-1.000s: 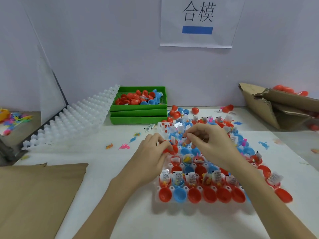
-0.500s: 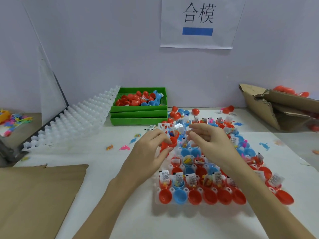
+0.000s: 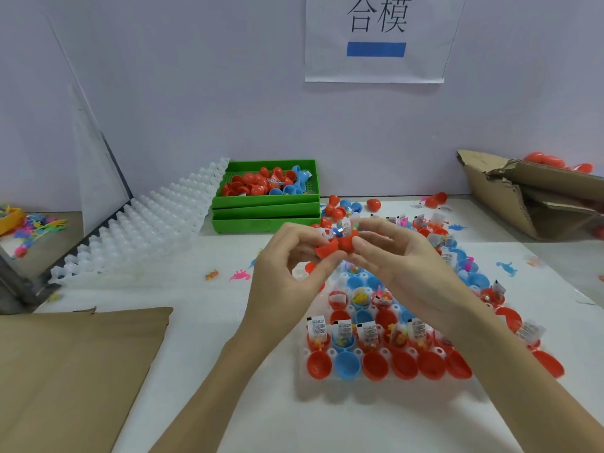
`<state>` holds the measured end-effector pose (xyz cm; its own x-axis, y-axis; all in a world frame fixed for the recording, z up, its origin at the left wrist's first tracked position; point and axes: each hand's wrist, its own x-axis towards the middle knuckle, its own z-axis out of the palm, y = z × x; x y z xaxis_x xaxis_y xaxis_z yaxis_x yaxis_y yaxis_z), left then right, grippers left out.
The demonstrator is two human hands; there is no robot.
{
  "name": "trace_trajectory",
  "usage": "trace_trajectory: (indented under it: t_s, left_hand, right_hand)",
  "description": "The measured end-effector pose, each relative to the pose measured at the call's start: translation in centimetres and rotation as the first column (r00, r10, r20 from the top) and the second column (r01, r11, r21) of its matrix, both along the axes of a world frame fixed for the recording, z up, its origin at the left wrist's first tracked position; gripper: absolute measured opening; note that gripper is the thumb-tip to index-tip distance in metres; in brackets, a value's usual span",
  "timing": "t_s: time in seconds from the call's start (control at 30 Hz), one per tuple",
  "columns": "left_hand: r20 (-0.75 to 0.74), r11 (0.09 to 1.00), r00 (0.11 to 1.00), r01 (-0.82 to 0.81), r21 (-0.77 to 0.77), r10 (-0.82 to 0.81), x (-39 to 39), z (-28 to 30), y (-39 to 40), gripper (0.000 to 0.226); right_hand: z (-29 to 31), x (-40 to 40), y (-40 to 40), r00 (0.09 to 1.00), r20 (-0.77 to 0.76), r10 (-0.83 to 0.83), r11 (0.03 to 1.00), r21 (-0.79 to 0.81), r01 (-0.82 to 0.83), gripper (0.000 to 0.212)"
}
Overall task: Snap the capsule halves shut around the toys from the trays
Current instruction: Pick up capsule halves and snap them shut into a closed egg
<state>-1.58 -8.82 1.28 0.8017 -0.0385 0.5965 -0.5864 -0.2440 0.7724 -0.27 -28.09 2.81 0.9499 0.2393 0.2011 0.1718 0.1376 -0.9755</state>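
While L hand & R hand pinch red capsule, it's open.

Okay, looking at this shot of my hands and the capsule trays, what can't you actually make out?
- Head view: toy inside the red capsule, covered by left hand and right hand.
- Leaflet print: too small.
- Cardboard box contents: cut by right edge.
- Tray cells under the right forearm.

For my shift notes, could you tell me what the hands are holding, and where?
Both grip one open red capsule: left hand pinches one half's rim, right hand the other half.
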Motion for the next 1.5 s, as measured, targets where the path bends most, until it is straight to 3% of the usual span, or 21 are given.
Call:
trace_trajectory:
  t_s: [0.1, 0.2, 0.47, 0.7, 0.87, 0.97, 1.03, 1.23, 1.4, 1.5]
  left_hand:
    - [-0.186, 0.970, 0.977, 0.054, -0.239, -0.101, 0.4, 0.1, 0.2, 0.030]
    - [-0.231, 0.949, 0.958, 0.095, -0.301, -0.169, 0.6, 0.2, 0.6, 0.034]
    - [-0.159, 0.975, 0.974, 0.135, -0.179, -0.164, 0.5, 0.2, 0.9, 0.043]
    - [-0.161, 0.967, 0.970, 0.147, -0.209, -0.183, 0.7, 0.2, 1.3, 0.038]
    - [-0.153, 0.977, 0.967, 0.195, -0.084, -0.206, 0.7, 0.1, 1.7, 0.051]
    - [-0.101, 0.992, 0.988, 0.120, 0.045, -0.115, 0.4, 0.0, 1.2, 0.057]
    - [-0.038, 0.994, 0.998, 0.049, 0.101, -0.045, 0.3, -0.3, 0.6, 0.047]
    - [0.007, 1.000, 1.000, -0.007, 0.024, 0.007, 0.5, -0.5, 0.1, 0.028]
    - [-0.088, 0.987, 0.994, 0.056, -0.150, -0.069, 0.5, -0.2, 0.4, 0.026]
    - [-0.072, 0.989, 0.996, 0.038, -0.144, -0.049, 0.5, -0.2, 0.5, 0.024]
  right_hand:
    - [0.3, -0.3, 0.3, 0.997, 0.069, -0.042, 0.999, -0.032, 0.045, 0.027]
    - [0.4, -0.6, 0.5, 0.977, 0.192, -0.089, 0.982, -0.147, 0.118, 0.025]
    - [0.5, -0.8, 0.7, 0.936, 0.340, -0.091, 0.947, -0.262, 0.187, 0.028]
    - [0.4, -0.6, 0.3, 0.924, 0.382, -0.029, 0.916, -0.359, 0.178, 0.045]
    - [0.1, -0.5, 0.3, 0.924, 0.382, -0.012, 0.889, -0.419, 0.184, 0.034]
    - [0.0, -0.4, 0.2, 0.920, 0.391, -0.034, 0.871, -0.439, 0.219, 0.035]
    - [-0.2, -0.4, 0.3, 0.913, 0.406, -0.039, 0.859, -0.453, 0.238, 0.037]
    - [-0.3, -0.9, 1.3, 0.878, 0.467, -0.104, 0.873, -0.380, 0.306, 0.042]
    - [0.0, -1.4, 2.0, 0.820, 0.557, -0.134, 0.868, -0.334, 0.369, 0.035]
    - [-0.1, -1.5, 2.1, 0.803, 0.578, -0.146, 0.864, -0.321, 0.388, 0.034]
